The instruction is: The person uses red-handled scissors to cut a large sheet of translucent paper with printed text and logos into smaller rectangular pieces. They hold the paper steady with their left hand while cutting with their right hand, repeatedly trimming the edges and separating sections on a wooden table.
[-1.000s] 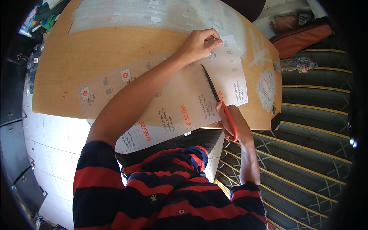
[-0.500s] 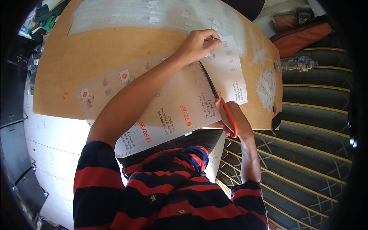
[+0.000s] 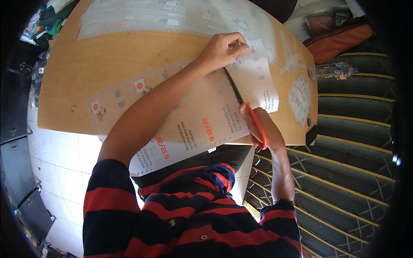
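My L hand (image 3: pixel 221 49) is stretched out across the wooden table (image 3: pixel 107 64), fingers bunched together and pinching the far edge of the printed plastic sheet (image 3: pixel 193 124), holding it down flat. Sheet is translucent w/ small printed squares, red logos and text blocks, lying across the table from left to right; its near edge hangs off the table toward my chest.

My R hand (image 3: pixel 258 124) sits at the near right edge of the table, fingers closed thru the red handles of the scissors (image 3: pixel 245 107). Dark blades point away from me, up toward the L hand, lying along a line in the sheet. Can't tell how far the blades are parted, they read as one thin dark line. Blade tip ends just below my L hand, near but not touching as far as I can see.

More clear film w/ small labels (image 3: pixel 172 17) lies along the far side of the table. A round-ish printed piece (image 3: pixel 300 96) sits at the right end of the table, apart from the sheet. Clear plastic bottle (image 3: pixel 329 71) lies just past the right table edge, a brown-orange bag (image 3: pixel 340 36) beyond it. White floor tiles (image 3: pixel 64 159) left below, striped metal grille (image 3: pixel 344 172) on the right. I'm in a red/navy striped shirt (image 3: pixel 185 215).
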`<state>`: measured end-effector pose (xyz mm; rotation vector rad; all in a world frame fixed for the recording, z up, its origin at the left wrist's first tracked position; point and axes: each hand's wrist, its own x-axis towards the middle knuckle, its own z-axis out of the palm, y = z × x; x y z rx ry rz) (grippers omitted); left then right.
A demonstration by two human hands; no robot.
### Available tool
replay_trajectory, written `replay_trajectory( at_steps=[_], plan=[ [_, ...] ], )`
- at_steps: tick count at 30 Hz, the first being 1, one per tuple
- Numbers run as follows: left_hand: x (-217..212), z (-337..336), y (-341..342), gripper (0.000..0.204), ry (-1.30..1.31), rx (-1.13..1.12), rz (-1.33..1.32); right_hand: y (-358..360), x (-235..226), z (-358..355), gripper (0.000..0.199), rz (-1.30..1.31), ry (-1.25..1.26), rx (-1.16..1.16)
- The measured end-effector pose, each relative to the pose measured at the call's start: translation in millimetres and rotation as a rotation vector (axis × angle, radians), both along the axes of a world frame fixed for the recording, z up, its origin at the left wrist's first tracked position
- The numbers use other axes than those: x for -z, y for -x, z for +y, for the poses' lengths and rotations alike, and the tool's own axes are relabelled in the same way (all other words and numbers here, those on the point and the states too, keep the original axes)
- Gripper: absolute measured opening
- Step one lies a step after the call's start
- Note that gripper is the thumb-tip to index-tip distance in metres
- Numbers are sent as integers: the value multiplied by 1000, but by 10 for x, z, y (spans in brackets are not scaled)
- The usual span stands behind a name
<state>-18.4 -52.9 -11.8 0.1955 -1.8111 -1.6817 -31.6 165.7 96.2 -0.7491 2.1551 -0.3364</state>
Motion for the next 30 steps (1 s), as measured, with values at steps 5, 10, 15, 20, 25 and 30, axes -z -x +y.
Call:
replay_trajectory(
  at_steps=[5, 10, 15, 20, 25, 30],
  plan=[
    [-4, 0, 6, 19, 6, 9, 2, 31, 17, -10, 89, 1, -14, 11],
    [-33, -12, -12, 20, 0, -8, -34, 18, 36, -47, 89, -47, 18, 10],
    [-37, 14, -10, 21, -80, -6, -8, 4, 60, -86, 91, -2, 35, 11],
    [-34, -20, -49, 21, -32, -21, -54, 26, 32, -135, 92, -41, 17, -32],
    [-43, -52, -20, 22, 7, -18, -120, 62, 41, -123, 95, -54, 44, -33],
    [-58, -56, -44, 24, -56, -7, -148, 50, 13, -225, 94, -28, 10, 34]
  ],
)
